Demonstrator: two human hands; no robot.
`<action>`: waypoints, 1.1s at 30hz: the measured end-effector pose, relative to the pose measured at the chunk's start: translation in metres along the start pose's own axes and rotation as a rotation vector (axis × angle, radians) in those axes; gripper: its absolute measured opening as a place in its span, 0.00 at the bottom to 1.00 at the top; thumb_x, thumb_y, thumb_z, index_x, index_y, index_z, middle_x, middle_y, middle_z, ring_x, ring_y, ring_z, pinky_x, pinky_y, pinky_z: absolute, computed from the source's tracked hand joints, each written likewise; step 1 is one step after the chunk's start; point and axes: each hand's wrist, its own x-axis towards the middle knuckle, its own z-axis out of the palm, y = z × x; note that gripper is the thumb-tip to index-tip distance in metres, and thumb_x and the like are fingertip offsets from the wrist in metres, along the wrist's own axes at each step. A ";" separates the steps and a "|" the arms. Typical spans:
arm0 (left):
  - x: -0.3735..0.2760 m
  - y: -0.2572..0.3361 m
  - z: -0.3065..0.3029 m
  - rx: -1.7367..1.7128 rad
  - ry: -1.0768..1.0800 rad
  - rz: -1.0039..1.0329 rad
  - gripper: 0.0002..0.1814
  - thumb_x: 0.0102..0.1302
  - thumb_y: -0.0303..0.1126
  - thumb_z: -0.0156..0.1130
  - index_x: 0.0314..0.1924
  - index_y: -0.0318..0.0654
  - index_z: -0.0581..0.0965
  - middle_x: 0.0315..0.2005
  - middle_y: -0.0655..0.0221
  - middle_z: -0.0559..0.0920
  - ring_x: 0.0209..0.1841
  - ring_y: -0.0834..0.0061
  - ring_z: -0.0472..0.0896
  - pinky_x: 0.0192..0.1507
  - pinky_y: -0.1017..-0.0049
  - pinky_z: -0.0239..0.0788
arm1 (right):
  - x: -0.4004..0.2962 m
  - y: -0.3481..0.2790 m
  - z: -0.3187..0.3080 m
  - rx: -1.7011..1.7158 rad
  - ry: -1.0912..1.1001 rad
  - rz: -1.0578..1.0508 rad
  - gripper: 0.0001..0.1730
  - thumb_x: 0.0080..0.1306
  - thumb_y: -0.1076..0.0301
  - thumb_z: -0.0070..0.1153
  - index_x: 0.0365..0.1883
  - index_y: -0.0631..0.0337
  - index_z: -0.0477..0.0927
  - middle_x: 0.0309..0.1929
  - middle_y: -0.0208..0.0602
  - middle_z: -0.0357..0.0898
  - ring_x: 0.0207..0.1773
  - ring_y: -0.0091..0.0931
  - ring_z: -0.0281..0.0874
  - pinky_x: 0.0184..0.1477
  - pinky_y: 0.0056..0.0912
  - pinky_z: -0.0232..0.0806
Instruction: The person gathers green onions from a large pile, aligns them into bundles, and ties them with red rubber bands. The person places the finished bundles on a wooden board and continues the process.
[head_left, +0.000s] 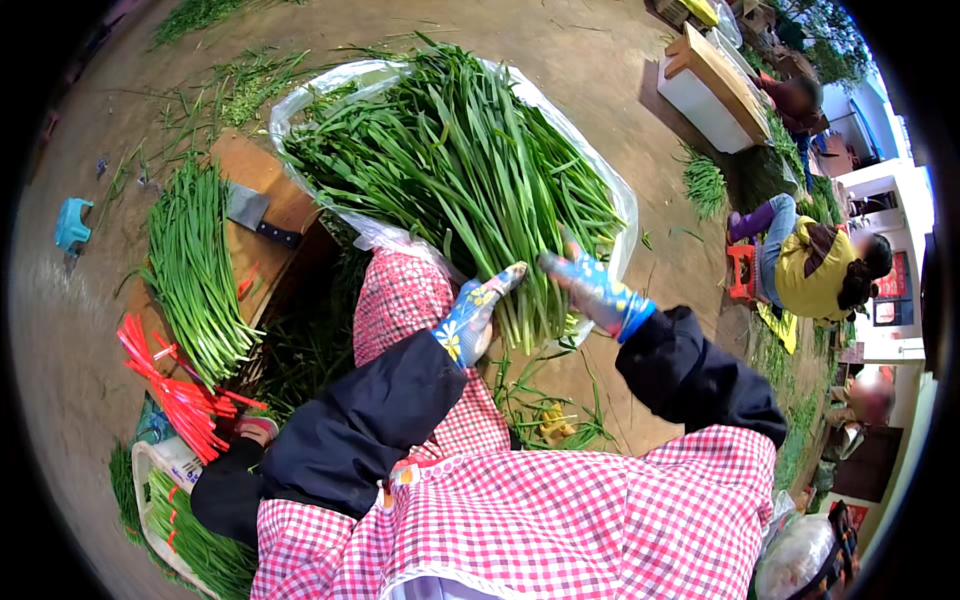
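Observation:
A thick bundle of long green leafy stalks, like garlic chives (495, 187), lies over more of them on a clear plastic sheet (628, 202) before me. My left hand (480, 311), in a blue flowered glove, grips the pale stem ends from the left, thumb on top. My right hand (596, 289), in a similar glove, is at the right side of the same stems, fingers pointing at them; whether it grips any is unclear. To the left, a trimmed bunch of stalks (199, 262) and a cleaver (259, 216) lie on a wooden board (292, 191).
Red ties (176, 382) lie at the board's near left corner. Below them stands a white crate (142, 480) with tied bunches. A blue stool (73, 225) is far left. At right, a person in yellow (814, 270) sits on a red stool (741, 271), near a white box (705, 94).

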 end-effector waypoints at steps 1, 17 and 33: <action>-0.017 0.022 0.023 0.013 0.022 -0.134 0.15 0.62 0.33 0.61 0.47 0.32 0.77 0.42 0.68 0.80 0.45 0.78 0.78 0.50 0.78 0.69 | -0.016 -0.019 0.022 0.247 -0.021 -0.046 0.56 0.59 0.58 0.61 0.70 0.61 0.32 0.54 0.37 0.69 0.48 0.21 0.71 0.49 0.22 0.64; -0.021 0.028 -0.009 0.202 -0.037 -0.187 0.13 0.61 0.32 0.59 0.42 0.30 0.78 0.34 0.62 0.82 0.36 0.71 0.81 0.40 0.73 0.75 | -0.022 0.045 -0.007 0.745 -0.040 0.102 0.26 0.56 0.73 0.55 0.55 0.59 0.65 0.39 0.31 0.77 0.40 0.23 0.77 0.44 0.30 0.72; -0.057 0.055 -0.009 0.003 -0.069 -0.260 0.15 0.63 0.35 0.57 0.47 0.37 0.73 0.33 0.66 0.80 0.31 0.70 0.81 0.39 0.65 0.76 | -0.026 0.032 0.010 0.524 0.322 -0.156 0.47 0.57 0.78 0.58 0.68 0.68 0.42 0.42 0.36 0.75 0.38 0.20 0.75 0.42 0.19 0.69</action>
